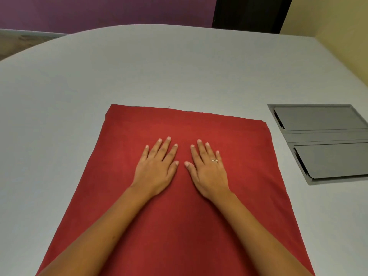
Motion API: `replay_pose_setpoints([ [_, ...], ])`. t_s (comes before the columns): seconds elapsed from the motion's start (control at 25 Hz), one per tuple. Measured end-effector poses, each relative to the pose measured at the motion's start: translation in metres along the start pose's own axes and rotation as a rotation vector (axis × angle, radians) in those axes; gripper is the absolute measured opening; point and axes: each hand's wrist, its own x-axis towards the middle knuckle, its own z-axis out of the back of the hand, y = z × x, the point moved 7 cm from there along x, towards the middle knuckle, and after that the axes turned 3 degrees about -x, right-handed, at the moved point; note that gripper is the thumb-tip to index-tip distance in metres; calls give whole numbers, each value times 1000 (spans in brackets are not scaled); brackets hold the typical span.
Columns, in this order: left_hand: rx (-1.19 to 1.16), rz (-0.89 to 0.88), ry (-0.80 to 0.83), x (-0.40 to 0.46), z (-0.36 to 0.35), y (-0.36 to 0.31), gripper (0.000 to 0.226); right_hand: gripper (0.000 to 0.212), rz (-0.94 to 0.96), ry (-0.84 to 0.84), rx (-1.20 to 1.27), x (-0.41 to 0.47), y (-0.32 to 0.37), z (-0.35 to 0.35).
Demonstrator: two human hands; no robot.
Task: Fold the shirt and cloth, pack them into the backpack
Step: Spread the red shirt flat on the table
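Note:
A red cloth (249,166) lies flat on the grey table (159,66), running from mid-table down to the near edge of the view. My left hand (157,168) and my right hand (207,168) rest palm-down on its middle, side by side, fingers straight and slightly spread, thumbs almost touching. A ring shows on my right hand. Both forearms lie over the cloth's lower part. No shirt or backpack is in view.
A grey recessed panel (322,142) with two flaps is set into the table at the right, close to the cloth's right edge. The table's far edge curves before a purple wall (99,10); a yellow wall (338,36) stands at the right.

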Motion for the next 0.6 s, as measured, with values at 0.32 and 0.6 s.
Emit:
replay_pose_setpoints([
  [0.32,-10,300,-97,15,30,135,76,82,-361,25,-83,10,-140,18],
  [0.6,10,384,-65,22,32,136,62,78,-474,46,-73,17,-164,23],
])
